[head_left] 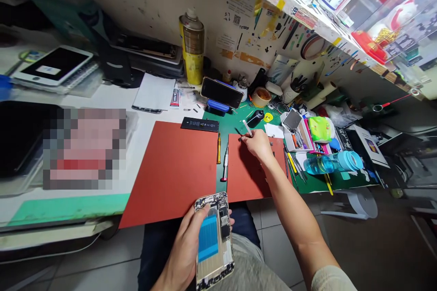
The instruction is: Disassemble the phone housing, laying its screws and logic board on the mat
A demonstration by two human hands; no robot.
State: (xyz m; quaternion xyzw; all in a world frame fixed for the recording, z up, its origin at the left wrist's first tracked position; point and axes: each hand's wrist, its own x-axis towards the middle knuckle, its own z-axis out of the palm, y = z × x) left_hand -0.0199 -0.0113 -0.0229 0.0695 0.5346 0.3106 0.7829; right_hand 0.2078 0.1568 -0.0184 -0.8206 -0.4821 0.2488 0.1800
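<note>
My left hand (186, 241) is wrapped round an opened smartphone body (223, 250), held tilted over my lap. Its inside faces up, with a blue strip (209, 236) in the battery bay and dark circuitry along the edges. Further off, my right hand (257, 144) is closed over the right red mat (246, 182), pinching a slim pale tool (246, 127) whose exact kind I cannot make out. Tiny dark parts lie beside these fingers. Left of this hand lie a gold screwdriver (219, 149) and a silver screwdriver (225, 163). A black phone battery (200, 124) rests at the left mat's far edge.
A larger red mat (174, 168) covers the bench's middle. Behind stand a phone on a blue stand (218, 105) and a yellow spray can (193, 50). To the right are a blue bottle (331, 163) and a parts box (297, 134). A shelf (307, 18) overhangs.
</note>
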